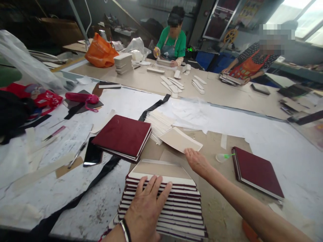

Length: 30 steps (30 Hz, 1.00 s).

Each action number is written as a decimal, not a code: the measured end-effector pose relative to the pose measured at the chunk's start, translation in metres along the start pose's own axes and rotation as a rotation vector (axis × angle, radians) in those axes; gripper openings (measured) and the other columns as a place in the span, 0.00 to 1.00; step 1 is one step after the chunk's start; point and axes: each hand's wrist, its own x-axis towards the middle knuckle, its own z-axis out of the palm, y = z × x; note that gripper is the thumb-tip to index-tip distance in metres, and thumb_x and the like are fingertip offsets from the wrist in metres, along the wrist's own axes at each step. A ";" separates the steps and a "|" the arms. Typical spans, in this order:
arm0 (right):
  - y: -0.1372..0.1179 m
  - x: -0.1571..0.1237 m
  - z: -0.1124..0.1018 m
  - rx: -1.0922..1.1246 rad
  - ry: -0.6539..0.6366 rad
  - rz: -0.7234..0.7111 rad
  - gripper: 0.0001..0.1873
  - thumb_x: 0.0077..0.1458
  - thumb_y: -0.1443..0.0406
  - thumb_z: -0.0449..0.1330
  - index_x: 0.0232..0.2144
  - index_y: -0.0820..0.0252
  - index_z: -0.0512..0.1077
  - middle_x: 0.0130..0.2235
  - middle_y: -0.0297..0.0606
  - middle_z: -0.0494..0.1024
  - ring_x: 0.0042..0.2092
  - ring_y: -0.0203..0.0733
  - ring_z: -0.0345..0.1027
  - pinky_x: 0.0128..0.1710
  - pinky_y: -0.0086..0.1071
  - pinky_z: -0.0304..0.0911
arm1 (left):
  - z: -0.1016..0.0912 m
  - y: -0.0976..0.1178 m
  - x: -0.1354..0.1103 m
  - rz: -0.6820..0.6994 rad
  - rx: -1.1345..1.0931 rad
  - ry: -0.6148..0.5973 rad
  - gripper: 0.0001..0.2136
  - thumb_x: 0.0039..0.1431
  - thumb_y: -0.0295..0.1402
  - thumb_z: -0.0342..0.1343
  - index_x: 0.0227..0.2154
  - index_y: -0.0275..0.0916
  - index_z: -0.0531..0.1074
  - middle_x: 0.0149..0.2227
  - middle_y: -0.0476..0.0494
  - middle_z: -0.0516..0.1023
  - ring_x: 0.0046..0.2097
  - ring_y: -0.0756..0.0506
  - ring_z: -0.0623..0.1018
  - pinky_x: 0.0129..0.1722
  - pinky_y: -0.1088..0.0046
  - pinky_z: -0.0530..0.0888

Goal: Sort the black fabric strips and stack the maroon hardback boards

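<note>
My left hand (148,201) lies flat, fingers spread, on a fanned stack of maroon-edged panels (181,205) with white strips along their edges. On the top panel a beige face (161,169) shows beyond my fingertips. My right hand (198,161) pinches the near corner of a beige card panel (180,138) with pale edges; the thumb is hidden. That panel is tilted over a spread of white strips (158,122). To the left is a pile of maroon covers (123,134), and a second maroon pile (257,171) lies off to the right.
A small clear bottle with a green tip (223,156) stands right of my right hand. A phone (93,153), a pen (77,155) and a black strip (101,174) lie left. Across the table two people work near an orange bag (101,52) and white card pieces (171,84).
</note>
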 end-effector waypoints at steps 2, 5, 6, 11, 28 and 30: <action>0.002 -0.015 0.015 0.092 -0.064 -0.005 0.18 0.51 0.79 0.49 0.45 0.74 0.68 0.46 0.57 0.73 0.49 0.51 0.67 0.47 0.41 0.65 | 0.001 0.002 -0.002 0.000 0.007 0.039 0.43 0.38 0.37 0.59 0.61 0.46 0.49 0.63 0.39 0.53 0.63 0.39 0.51 0.61 0.52 0.41; -0.001 -0.035 0.005 0.234 -0.105 0.031 0.16 0.59 0.71 0.48 0.46 0.69 0.69 0.47 0.52 0.74 0.49 0.46 0.68 0.48 0.39 0.65 | 0.004 0.001 -0.003 0.012 0.019 0.088 0.44 0.36 0.36 0.59 0.61 0.47 0.50 0.63 0.40 0.54 0.63 0.40 0.51 0.61 0.53 0.40; -0.004 -0.041 -0.006 0.338 -0.119 0.038 0.17 0.62 0.67 0.46 0.48 0.67 0.68 0.48 0.49 0.73 0.49 0.44 0.68 0.48 0.38 0.65 | 0.005 0.001 -0.004 0.018 0.026 0.104 0.44 0.36 0.35 0.58 0.61 0.47 0.50 0.63 0.40 0.54 0.64 0.40 0.50 0.61 0.53 0.40; -0.024 -0.054 -0.058 0.979 -0.306 0.051 0.26 0.53 0.53 0.57 0.51 0.62 0.67 0.54 0.44 0.69 0.54 0.47 0.63 0.55 0.40 0.58 | 0.017 -0.004 -0.004 0.054 0.068 0.182 0.46 0.32 0.29 0.53 0.61 0.47 0.47 0.65 0.41 0.46 0.65 0.41 0.43 0.61 0.53 0.39; -0.021 -0.040 -0.053 1.100 -0.401 -0.005 0.24 0.50 0.53 0.59 0.46 0.61 0.70 0.51 0.43 0.70 0.52 0.47 0.63 0.55 0.41 0.56 | 0.011 0.000 -0.007 0.079 0.188 0.247 0.47 0.27 0.24 0.55 0.59 0.49 0.53 0.65 0.38 0.44 0.65 0.36 0.44 0.61 0.51 0.44; -0.020 -0.039 -0.053 1.095 -0.408 0.007 0.24 0.50 0.53 0.59 0.46 0.61 0.70 0.52 0.43 0.70 0.52 0.47 0.63 0.55 0.42 0.56 | 0.011 0.001 -0.007 0.083 0.191 0.255 0.47 0.28 0.25 0.57 0.59 0.49 0.53 0.65 0.38 0.44 0.65 0.36 0.45 0.61 0.51 0.44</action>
